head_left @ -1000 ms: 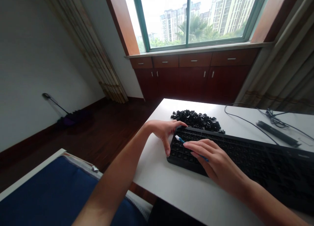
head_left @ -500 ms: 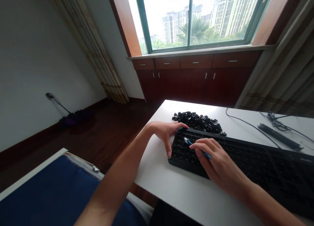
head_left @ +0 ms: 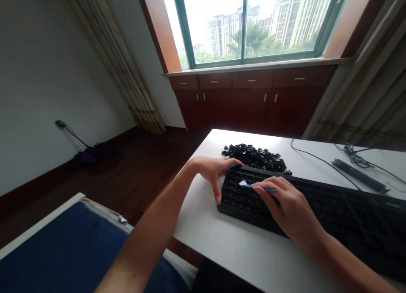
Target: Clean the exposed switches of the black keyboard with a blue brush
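A keyboard (head_left: 336, 208) without its caps lies on a white table (head_left: 250, 244). The left hand (head_left: 209, 171) clasps its left end between thumb and fingers — likely to steady it. The right hand (head_left: 288, 202) pinches a blue brush (head_left: 247, 185), bristles angled at the sockets, and hides part of the keyboard. Loose black keycaps (head_left: 257, 157) crowd the far edge; a dark strip (head_left: 360, 175) lies beyond, right.

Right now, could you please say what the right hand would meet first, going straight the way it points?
Its brush would probably meet the left hand, at the left end of the keyboard, though depth is unclear.
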`<state>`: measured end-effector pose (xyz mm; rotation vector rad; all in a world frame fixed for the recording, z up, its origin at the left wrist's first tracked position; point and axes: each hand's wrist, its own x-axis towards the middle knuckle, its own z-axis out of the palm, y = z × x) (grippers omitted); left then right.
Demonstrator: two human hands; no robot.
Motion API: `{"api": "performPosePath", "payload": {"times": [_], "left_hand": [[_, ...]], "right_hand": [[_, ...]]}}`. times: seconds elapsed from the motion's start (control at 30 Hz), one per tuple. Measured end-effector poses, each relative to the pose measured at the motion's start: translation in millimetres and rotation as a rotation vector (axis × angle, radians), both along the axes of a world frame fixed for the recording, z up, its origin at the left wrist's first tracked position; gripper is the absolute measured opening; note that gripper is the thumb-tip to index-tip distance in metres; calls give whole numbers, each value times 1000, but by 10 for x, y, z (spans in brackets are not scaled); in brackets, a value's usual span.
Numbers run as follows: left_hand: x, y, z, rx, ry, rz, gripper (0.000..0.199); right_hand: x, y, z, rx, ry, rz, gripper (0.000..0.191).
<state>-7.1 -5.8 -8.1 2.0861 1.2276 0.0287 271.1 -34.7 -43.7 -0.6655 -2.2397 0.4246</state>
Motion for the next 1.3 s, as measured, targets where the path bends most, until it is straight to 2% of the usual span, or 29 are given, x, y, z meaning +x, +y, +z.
{"api": "performPosePath", "payload": {"times": [0.17,0.3,0.4,0.53,0.9,1.3], "left_hand": [[-4,5,-2,-10,6,-9,139],[-19,16,-30,7,-7,-23,139],[-24,17,-42,38,-10,-34,139],[-20,18,-45,31,-17,-24,138],[-14,19,-34,21,-16,-21,138],[-33,25,-61,52,-30,-49,136]], "right_hand": [[16,5,19,42,-9,-56,12],[25,12,9,-19,17,6,12],[25,2,19,-9,24,76,22],[15,0,29,-16,36,103,36],[14,-16,75,-122,-6,130,21],[26,-59,196,-126,-116,212,31]]}}
